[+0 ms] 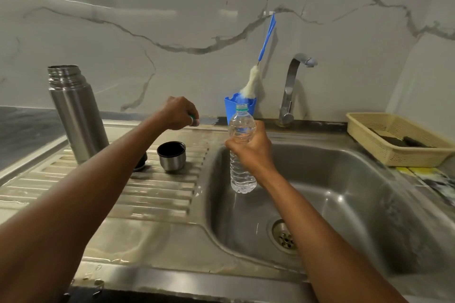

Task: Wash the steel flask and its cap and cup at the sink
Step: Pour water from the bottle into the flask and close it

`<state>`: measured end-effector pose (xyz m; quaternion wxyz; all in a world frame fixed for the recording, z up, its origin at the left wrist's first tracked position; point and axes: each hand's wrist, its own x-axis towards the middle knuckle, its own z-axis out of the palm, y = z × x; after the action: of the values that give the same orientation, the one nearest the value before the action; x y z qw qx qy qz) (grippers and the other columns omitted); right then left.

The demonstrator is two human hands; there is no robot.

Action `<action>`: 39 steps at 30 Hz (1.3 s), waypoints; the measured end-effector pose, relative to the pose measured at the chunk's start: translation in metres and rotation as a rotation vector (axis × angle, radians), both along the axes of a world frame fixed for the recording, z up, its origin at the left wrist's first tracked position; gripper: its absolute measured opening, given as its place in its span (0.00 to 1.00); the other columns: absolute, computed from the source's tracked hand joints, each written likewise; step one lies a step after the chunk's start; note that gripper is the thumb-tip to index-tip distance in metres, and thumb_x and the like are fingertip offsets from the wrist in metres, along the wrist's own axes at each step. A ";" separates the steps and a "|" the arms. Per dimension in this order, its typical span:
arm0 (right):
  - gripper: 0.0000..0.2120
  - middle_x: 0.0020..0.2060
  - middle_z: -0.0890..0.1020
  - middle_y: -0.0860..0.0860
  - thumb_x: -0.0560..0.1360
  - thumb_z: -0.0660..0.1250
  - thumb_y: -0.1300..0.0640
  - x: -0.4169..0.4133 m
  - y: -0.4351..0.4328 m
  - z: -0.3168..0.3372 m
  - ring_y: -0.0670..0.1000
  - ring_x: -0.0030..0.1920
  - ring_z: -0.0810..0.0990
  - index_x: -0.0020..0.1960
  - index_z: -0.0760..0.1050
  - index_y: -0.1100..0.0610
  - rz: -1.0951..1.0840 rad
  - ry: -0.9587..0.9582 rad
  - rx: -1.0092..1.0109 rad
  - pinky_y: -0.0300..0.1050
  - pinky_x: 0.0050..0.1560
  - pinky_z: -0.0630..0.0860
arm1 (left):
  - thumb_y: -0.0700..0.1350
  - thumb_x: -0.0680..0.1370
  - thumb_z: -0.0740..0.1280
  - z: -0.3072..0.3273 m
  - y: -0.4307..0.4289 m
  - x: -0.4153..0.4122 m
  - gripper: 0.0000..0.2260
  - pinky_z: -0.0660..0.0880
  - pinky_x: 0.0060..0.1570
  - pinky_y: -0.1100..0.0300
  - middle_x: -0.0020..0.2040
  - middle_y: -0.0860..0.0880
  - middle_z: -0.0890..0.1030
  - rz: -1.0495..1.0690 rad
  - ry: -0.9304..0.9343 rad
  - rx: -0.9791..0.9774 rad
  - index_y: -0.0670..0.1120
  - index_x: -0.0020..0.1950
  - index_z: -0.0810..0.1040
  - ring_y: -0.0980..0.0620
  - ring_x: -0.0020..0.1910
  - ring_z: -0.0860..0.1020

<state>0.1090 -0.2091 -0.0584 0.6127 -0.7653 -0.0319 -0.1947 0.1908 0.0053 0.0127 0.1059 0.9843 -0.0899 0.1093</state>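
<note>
The steel flask (75, 110) stands upright and uncapped at the back left of the ribbed drainboard (152, 192). Its steel cup (171, 156) sits mouth up to the right of it. A dark cap (140, 163) lies between them, mostly hidden behind my left forearm. My right hand (251, 149) grips a clear plastic water bottle (241, 155), open at the top, upright over the left side of the sink basin (344, 179). My left hand (179, 113) is held over the back of the drainboard and pinches a small green bottle cap (193, 119).
A blue holder (231, 106) with a white-headed, blue-handled bottle brush (253, 79) stands behind the bottle. The steel tap (291, 86) rises at the back of the basin. A beige plastic basket (398, 140) sits at the right. The drain (284, 236) is in the basin floor.
</note>
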 end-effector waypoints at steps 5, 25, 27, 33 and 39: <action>0.23 0.44 0.83 0.44 0.66 0.78 0.56 0.008 0.001 -0.007 0.47 0.44 0.84 0.57 0.72 0.48 0.010 0.003 -0.020 0.51 0.51 0.82 | 0.44 0.75 0.74 -0.017 0.002 0.016 0.06 0.67 0.49 0.61 0.46 0.55 0.83 0.001 0.082 0.015 0.55 0.42 0.82 0.52 0.52 0.76; 0.24 0.44 0.83 0.45 0.65 0.78 0.56 0.012 0.001 -0.014 0.47 0.44 0.84 0.57 0.71 0.47 0.039 0.005 -0.026 0.54 0.52 0.83 | 0.42 0.80 0.67 -0.005 0.016 0.002 0.10 0.74 0.64 0.52 0.61 0.51 0.83 0.059 0.162 0.128 0.48 0.58 0.86 0.48 0.61 0.78; 0.25 0.45 0.83 0.45 0.65 0.78 0.57 0.011 0.001 -0.013 0.47 0.45 0.84 0.57 0.71 0.47 0.047 0.000 -0.019 0.55 0.53 0.83 | 0.41 0.80 0.67 -0.001 0.017 -0.005 0.11 0.74 0.64 0.51 0.60 0.50 0.83 0.055 0.132 0.095 0.47 0.58 0.86 0.47 0.61 0.78; 0.24 0.44 0.84 0.43 0.65 0.79 0.57 0.000 0.004 -0.006 0.44 0.44 0.83 0.56 0.72 0.48 0.030 -0.012 -0.006 0.47 0.50 0.81 | 0.48 0.77 0.71 0.006 0.023 -0.037 0.06 0.80 0.56 0.50 0.54 0.52 0.85 0.135 0.004 -0.152 0.54 0.51 0.86 0.49 0.53 0.80; 0.23 0.45 0.82 0.43 0.67 0.78 0.58 -0.017 0.005 0.001 0.44 0.44 0.82 0.56 0.70 0.49 0.047 -0.010 -0.049 0.47 0.49 0.80 | 0.55 0.76 0.71 0.010 0.032 -0.090 0.11 0.80 0.55 0.50 0.55 0.50 0.85 0.255 -0.185 -0.342 0.55 0.56 0.84 0.46 0.54 0.81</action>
<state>0.0918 -0.2043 -0.0575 0.5980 -0.7781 -0.0575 -0.1832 0.1011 0.0375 0.0230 0.2479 0.9412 0.0454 0.2251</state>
